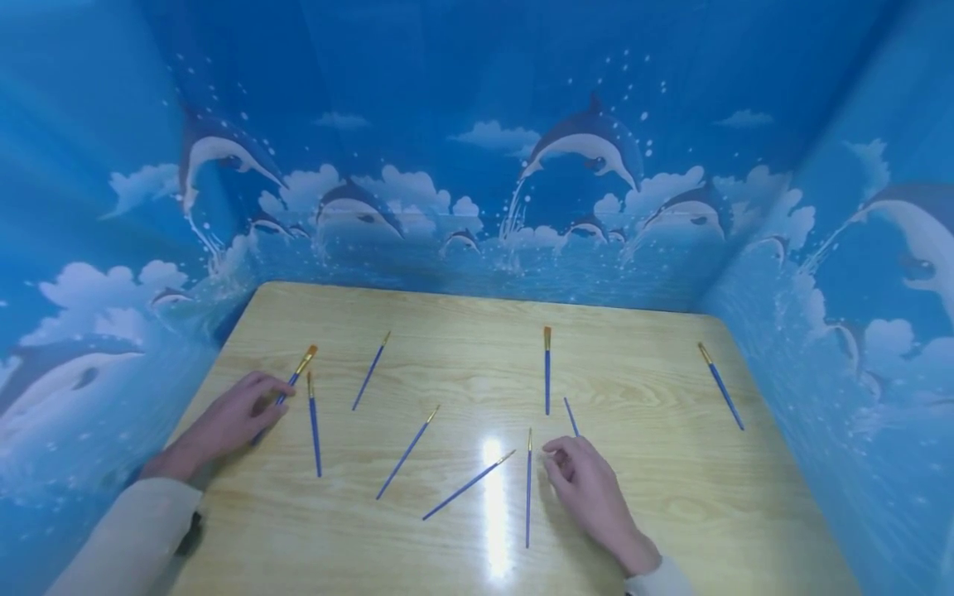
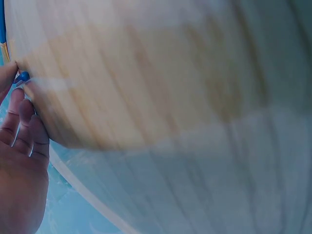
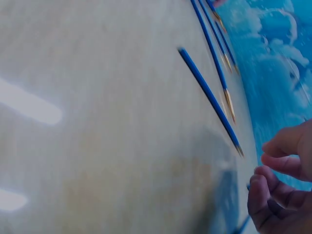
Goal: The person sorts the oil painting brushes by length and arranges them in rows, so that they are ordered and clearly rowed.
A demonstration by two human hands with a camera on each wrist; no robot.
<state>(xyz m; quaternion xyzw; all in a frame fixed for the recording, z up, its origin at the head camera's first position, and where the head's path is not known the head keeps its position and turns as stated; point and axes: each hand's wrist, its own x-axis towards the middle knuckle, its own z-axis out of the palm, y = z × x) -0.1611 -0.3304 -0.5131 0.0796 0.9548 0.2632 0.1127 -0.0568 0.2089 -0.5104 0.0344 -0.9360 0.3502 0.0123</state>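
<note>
At the left of the head view, my left hand (image 1: 237, 414) pinches the handle of a flat, orange-tipped paintbrush (image 1: 304, 360) between thumb and fingers. In the left wrist view the brush's rounded blue end (image 2: 23, 76) shows by the fingertips of the left hand (image 2: 22, 161). A thinner paintbrush (image 1: 315, 430) lies just right of that hand. My right hand (image 1: 592, 497) hovers low, fingers loosely bent, over a paintbrush whose thin blue handle (image 1: 571, 417) sticks out beyond it; the rest is hidden. Beside its fingertips lies a slim paintbrush (image 1: 528, 497), also a slim paintbrush (image 3: 209, 97) in the right wrist view.
Other blue-handled paintbrushes lie spread on the wood-grain table (image 1: 417, 546): one at centre (image 1: 407, 451), a slanted brush (image 1: 469, 484), one farther back (image 1: 371, 370), a flat brush (image 1: 547, 377), one at far right (image 1: 721, 386). Dolphin-printed blue curtains (image 1: 447, 99) enclose the table's back and sides.
</note>
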